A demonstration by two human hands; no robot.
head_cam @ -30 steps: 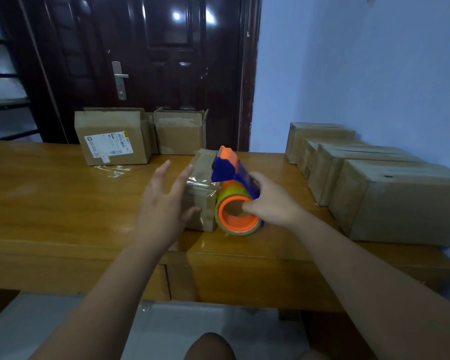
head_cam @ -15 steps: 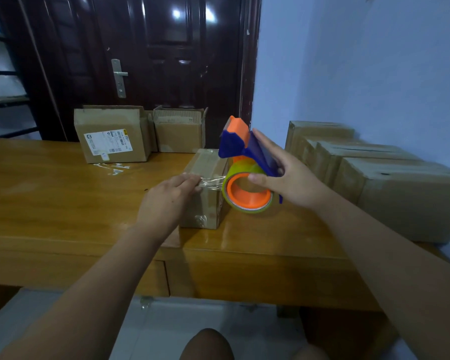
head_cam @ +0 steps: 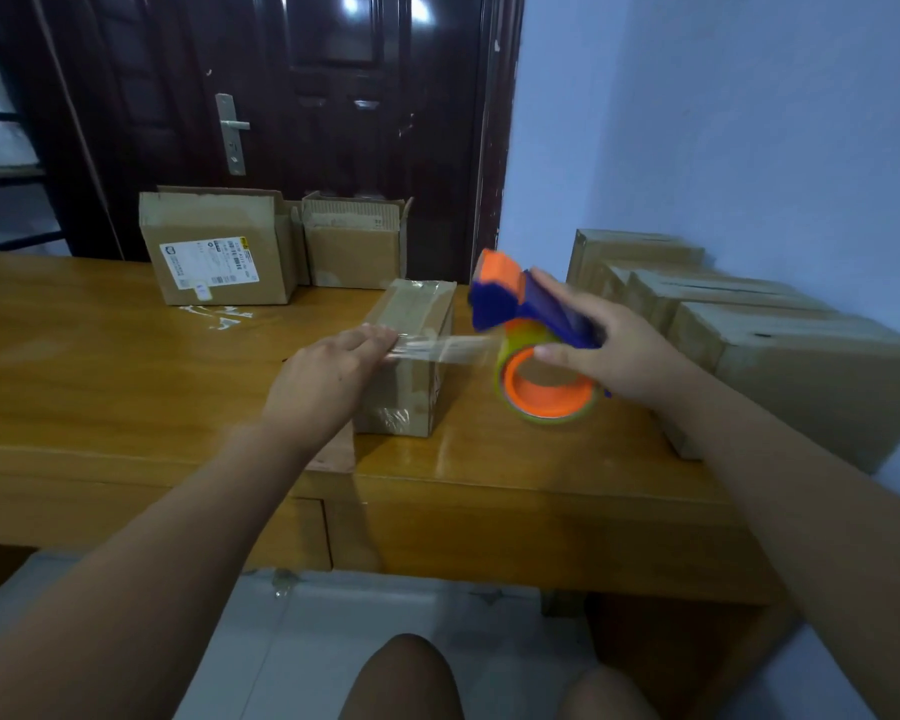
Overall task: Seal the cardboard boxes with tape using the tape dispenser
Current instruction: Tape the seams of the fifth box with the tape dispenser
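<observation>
Two hands stretch tape [head_cam: 448,350] above small box [head_cam: 406,392], mid desk [head_cam: 126,387].
L hand [head_cam: 328,376] pinches tape end; R hand [head_cam: 609,356] grip holds tape dispenser [head_cam: 515,309] just right of box. Shd pull taut, lay flat across box top.

Bare as far as we can see, the left forearm [head_cam: 178,537] and the right forearm [head_cam: 775,485] reach forward from the lower corners. The left hand [head_cam: 328,376] lies palm down with a straight wrist, its fingertips [head_cam: 380,337] drawn together and pinching the end of a clear tape strip [head_cam: 442,350]. The right hand [head_cam: 614,356] sits slightly higher and well apart from the left. Its fingers are laid over the tape dispenser [head_cam: 515,309] and its thumb [head_cam: 552,351] is hooked below (we read that as a firm grip). Two bare knees [head_cam: 406,678] show at the bottom edge.
</observation>
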